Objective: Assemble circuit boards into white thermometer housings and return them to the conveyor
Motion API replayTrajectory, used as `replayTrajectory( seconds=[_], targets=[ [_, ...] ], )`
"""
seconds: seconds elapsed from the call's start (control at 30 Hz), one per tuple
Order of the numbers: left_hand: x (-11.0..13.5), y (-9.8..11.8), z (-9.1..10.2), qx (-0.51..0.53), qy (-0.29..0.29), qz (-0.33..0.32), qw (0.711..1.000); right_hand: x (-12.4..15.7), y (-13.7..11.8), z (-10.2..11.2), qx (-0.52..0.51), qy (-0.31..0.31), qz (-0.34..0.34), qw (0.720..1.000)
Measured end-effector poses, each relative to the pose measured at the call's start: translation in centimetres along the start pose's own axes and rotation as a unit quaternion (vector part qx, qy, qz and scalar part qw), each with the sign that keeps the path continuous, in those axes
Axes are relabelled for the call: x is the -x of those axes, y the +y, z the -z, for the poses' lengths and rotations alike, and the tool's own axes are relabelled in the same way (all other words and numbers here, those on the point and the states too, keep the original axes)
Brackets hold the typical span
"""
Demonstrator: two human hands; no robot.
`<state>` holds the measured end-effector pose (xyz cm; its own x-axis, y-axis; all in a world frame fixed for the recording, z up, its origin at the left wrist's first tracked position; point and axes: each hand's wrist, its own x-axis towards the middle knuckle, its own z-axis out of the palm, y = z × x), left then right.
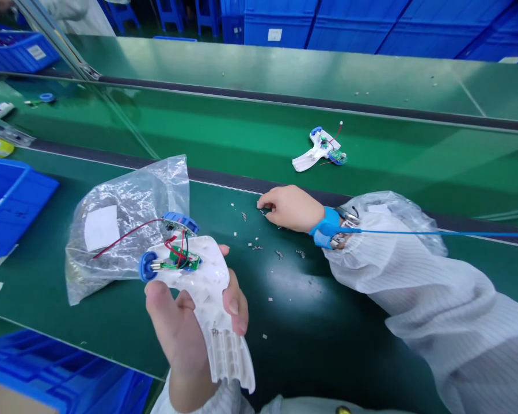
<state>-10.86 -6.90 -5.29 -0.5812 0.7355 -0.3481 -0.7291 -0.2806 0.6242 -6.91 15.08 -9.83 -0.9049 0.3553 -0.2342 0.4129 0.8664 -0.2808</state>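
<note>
Smooth, glossy plastic casing (211,261) in our left grip (185,339), crinkled shiny plastic bag (142,198) beside it, glossy surface (297,322) below.

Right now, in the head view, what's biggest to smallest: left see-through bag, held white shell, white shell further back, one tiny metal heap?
1. See-through bag
2. Held white shell
3. Far white shell
4. Tiny metal heap

The far shell's distance makes its real size unsure.
</note>
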Motion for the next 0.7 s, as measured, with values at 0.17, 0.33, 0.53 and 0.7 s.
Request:
replayTrajectory(
  seconds=[0.17,0.33,0.53,0.7],
  targets=[
    [-0.2,0.0,0.5,0.003,-0.023,0.01,1.0,-1.0,-0.9,-1.1,0.023,-0.013,0.004,1.0],
    [-0.6,-0.4,0.3,-0.015,0.001,-0.028,0.999,0.0,-1.9,-0.5,-0.01,0.003,-0.011,1.0],
    [-0.3,-2.3,-1.4,-0.17,0.078,-0.016,0.982,8.7,-4.7,3.9,-0.221,0.063,0.082,0.97],
    [0.9,-3.8,-3.3,-0.165,-0.02,0.009,0.986,13.6,-6.2,5.0,-0.268,0.079,0.127,0.952]
  ],
)
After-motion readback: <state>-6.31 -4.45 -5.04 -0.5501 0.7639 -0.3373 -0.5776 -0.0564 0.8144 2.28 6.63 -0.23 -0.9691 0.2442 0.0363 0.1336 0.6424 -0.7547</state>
